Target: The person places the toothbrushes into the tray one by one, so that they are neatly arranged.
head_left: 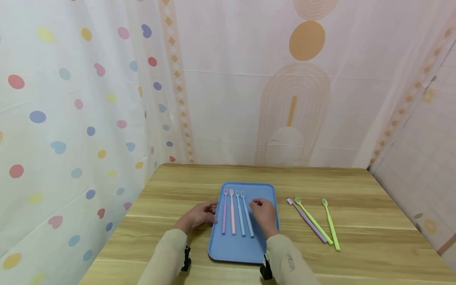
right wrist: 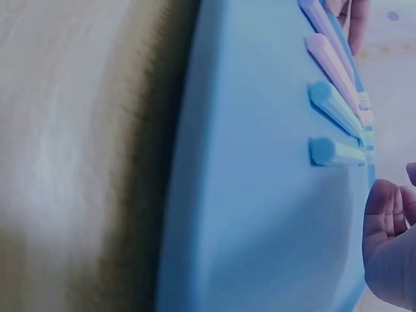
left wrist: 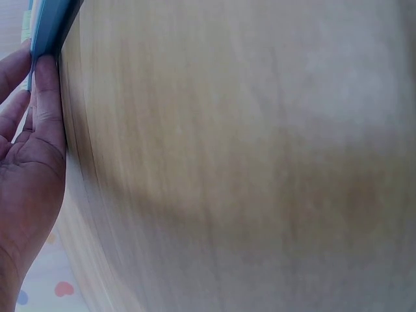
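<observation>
A blue tray [head_left: 235, 251] lies on the table, bearing a purple toothbrush [head_left: 224, 215], a pink toothbrush [head_left: 232, 215] and two light blue toothbrushes [head_left: 240, 215] side by side, heads at the far end. My left hand [head_left: 199, 215] holds the tray's left rim; in the left wrist view its fingers [left wrist: 49, 97] lie against both sides of the edge. Over the tray's right part, my right hand [head_left: 265, 215] has loosely bent fingers beside the rightmost blue toothbrush. The right wrist view shows nothing between that hand's [right wrist: 393, 240] thumb and fingers.
Right of the tray, a second purple toothbrush [head_left: 310, 222] lies against a green toothbrush [head_left: 315, 221], and another green toothbrush [head_left: 331, 225] lies apart. The wooden table [head_left: 377, 213] meets a patterned curtain [head_left: 228, 118] at the back; a dotted curtain [head_left: 89, 158] hangs on the left.
</observation>
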A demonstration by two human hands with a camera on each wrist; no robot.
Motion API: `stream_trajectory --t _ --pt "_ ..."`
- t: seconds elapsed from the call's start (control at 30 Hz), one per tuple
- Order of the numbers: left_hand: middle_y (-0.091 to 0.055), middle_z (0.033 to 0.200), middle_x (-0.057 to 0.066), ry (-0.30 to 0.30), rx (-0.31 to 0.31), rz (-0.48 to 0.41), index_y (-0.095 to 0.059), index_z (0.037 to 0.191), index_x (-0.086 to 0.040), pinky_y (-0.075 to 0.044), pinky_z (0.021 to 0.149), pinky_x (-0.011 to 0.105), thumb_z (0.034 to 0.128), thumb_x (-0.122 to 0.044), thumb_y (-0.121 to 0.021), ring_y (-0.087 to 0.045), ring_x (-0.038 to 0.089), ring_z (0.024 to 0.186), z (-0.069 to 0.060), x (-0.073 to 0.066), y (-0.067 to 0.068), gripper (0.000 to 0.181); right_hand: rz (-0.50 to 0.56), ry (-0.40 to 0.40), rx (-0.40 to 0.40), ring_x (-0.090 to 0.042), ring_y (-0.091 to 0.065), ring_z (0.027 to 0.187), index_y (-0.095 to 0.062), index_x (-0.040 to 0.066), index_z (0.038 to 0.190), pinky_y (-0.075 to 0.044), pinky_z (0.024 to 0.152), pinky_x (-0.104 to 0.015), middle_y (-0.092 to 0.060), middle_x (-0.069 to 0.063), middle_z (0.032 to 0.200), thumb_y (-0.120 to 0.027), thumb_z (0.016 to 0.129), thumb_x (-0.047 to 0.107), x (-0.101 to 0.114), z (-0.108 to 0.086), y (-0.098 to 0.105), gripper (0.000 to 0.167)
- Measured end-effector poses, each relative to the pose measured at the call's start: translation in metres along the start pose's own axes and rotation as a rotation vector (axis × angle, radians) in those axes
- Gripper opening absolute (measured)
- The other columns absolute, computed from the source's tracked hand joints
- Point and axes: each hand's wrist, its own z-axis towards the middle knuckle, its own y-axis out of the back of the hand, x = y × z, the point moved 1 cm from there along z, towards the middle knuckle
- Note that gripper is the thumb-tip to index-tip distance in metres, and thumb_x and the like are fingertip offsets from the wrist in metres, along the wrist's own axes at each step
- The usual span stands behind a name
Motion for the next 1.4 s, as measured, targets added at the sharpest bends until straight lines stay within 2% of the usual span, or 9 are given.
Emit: stream_trajectory --t 0.23,0.43,0.67,0.93,1.17,1.4 --pt "-0.054 0.108 0.014 0.001 0.003 0.03 -0.045 0.147 0.0 -0.053 0.08 0.035 0.0832 0.003 -0.069 -0.054 0.024 0.093 0.001 0.001 0.0 0.068 -0.003 -0.015 0.011 -0.016 -0.06 0.071 -0.073 -0.001 0.104 -0.049 0.062 -0.03 -0.068 -0.008 0.088 -0.068 0.091 0.017 0.002 0.005 0.019 0.022" --pt "-0.053 0.108 0.014 0.003 -0.006 -0.003 -0.045 0.147 0.001 -0.053 0.08 0.034 0.0832 0.006 -0.068 -0.054 0.023 0.091 0.0 -0.001 -0.001 0.068 -0.043 -0.008 -0.04 -0.023 -0.06 0.081 -0.073 -0.002 0.107 -0.047 0.069 -0.033 -0.068 -0.012 0.093 -0.068 0.091 0.017 0.001 0.014 0.044 0.026" --pt "-0.054 0.108 0.015 -0.018 0.002 -0.004 -0.043 0.146 0.003 -0.053 0.081 0.036 0.0831 0.006 -0.068 -0.055 0.022 0.091 0.0 -0.001 -0.002 0.068 -0.072 -0.023 -0.08 -0.028 -0.062 0.09 -0.071 -0.004 0.114 -0.048 0.074 -0.034 -0.069 -0.014 0.097 -0.067 0.09 0.016 -0.011 0.021 0.076 0.031" --pt "-0.053 0.108 0.015 -0.008 -0.012 -0.01 -0.043 0.147 0.002 -0.052 0.081 0.035 0.083 0.006 -0.068 -0.054 0.023 0.091 0.001 0.0 -0.001 0.069 -0.123 -0.056 -0.065 -0.032 -0.062 0.096 -0.067 -0.006 0.118 -0.047 0.078 -0.038 -0.068 -0.019 0.105 -0.066 0.091 0.018 -0.023 0.021 0.112 0.036" --pt "-0.052 0.107 0.015 -0.009 0.003 -0.021 -0.043 0.147 0.003 -0.053 0.08 0.034 0.0835 0.006 -0.068 -0.054 0.023 0.091 0.002 0.002 -0.001 0.069 -0.21 -0.065 -0.054 -0.038 -0.06 0.101 -0.064 -0.009 0.121 -0.045 0.087 -0.049 -0.066 -0.024 0.11 -0.063 0.092 0.017 -0.036 0.024 0.144 0.039" --pt "-0.052 0.107 0.015 -0.014 0.01 -0.014 -0.043 0.146 0.004 -0.053 0.079 0.034 0.0834 0.006 -0.068 -0.054 0.023 0.091 0.002 0.003 -0.001 0.068 -0.255 -0.098 -0.017 -0.041 -0.056 0.108 -0.06 -0.008 0.128 -0.044 0.089 -0.051 -0.061 -0.028 0.12 -0.061 0.095 0.021 -0.05 0.023 0.178 0.044"
